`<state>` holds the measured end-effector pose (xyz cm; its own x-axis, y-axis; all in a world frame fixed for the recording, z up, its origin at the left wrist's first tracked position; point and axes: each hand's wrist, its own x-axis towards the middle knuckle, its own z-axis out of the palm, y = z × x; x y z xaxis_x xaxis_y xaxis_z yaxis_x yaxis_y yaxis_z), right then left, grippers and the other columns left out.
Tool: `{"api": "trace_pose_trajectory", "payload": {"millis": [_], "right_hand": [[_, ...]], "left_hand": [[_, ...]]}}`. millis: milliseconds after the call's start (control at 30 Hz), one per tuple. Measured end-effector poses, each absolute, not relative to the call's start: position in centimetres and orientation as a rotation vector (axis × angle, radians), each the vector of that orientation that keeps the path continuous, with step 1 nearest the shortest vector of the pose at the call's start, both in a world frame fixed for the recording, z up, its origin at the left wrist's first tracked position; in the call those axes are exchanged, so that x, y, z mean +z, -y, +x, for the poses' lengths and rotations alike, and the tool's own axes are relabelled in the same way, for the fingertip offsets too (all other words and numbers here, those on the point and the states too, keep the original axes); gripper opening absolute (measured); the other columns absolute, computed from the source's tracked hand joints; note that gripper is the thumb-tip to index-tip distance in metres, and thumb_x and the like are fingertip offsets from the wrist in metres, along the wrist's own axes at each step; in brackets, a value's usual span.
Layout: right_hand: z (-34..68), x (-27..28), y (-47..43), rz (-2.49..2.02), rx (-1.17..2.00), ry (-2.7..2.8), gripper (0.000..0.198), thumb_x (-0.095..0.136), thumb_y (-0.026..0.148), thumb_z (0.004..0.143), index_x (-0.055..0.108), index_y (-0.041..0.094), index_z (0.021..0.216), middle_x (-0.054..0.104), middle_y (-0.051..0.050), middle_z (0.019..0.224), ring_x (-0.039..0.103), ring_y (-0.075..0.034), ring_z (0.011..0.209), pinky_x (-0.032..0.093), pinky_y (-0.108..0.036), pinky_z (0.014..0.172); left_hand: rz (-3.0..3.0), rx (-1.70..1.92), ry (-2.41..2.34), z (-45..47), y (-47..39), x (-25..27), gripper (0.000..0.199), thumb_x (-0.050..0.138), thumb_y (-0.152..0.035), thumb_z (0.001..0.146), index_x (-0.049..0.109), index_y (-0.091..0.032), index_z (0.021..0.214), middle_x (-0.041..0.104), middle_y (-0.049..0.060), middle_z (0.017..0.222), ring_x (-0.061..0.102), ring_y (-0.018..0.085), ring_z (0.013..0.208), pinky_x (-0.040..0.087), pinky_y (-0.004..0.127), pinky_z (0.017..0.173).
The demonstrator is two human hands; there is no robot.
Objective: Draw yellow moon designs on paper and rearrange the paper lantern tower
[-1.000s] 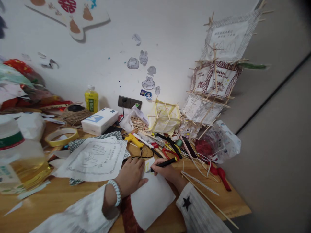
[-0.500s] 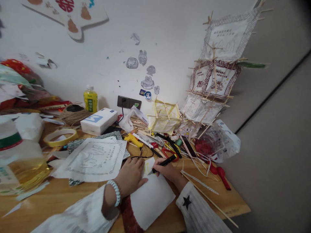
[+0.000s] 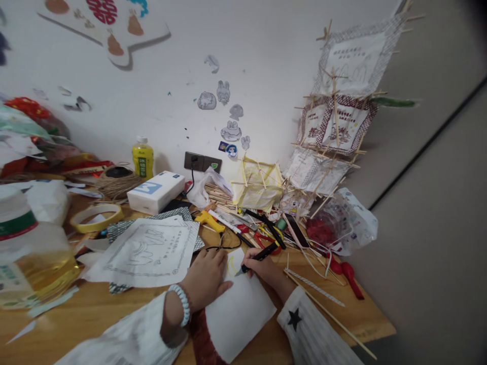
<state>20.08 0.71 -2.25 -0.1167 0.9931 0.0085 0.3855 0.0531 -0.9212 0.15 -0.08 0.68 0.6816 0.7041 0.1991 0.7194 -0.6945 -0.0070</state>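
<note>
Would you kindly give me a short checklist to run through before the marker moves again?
1. Marker gripped in right hand: ok.
2. Left hand touching the white paper: ok, thumb at its left edge.
3. Yellow marks in sight: ok, between the hands.
4. Yellow glue gun clear of the paper: ok, beyond it.
5. Marker tip pressed to the paper: cannot tell, too small.

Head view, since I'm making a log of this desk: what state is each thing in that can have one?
Left hand: palm down, fingers extended
Right hand: closed around the marker
Marker: slanted, tip down
Paper: partly marked in yellow
Yellow bottle: upright, capped
Large bottle: upright, partly filled
Plug: in the socket
Phone: screen dark
Tape roll: lying flat
</note>
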Motion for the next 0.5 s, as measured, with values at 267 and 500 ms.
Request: {"api": "trace_pose_trajectory", "payload": {"millis": [267,500], "right_hand": [[20.20,-2.19,-0.56,-1.369,1.050,1.654,0.009,0.054,0.018,0.068,0.056,0.017,0.059,0.053,0.005,0.051,0.048,-0.008,0.047,0.034,-0.020,0.048],[20.26,-1.73,-0.39,-1.346,1.072,1.571,0.011,0.050,0.017,0.066,0.051,0.018,0.055,0.047,0.006,0.048,0.042,-0.007,0.042,0.031,-0.019,0.043]], "left_hand": [[-2.801,-0.268,1.195,0.15,0.10,0.60,0.052,0.051,-0.048,0.084,0.058,-0.009,0.116,0.057,0.016,0.119,0.050,0.032,0.103,0.035,0.044,0.089],[-2.816,-0.237,1.197,0.20,0.12,0.90,0.053,0.051,-0.048,0.084,0.057,-0.008,0.119,0.057,0.016,0.119,0.050,0.032,0.102,0.036,0.044,0.087]]}}
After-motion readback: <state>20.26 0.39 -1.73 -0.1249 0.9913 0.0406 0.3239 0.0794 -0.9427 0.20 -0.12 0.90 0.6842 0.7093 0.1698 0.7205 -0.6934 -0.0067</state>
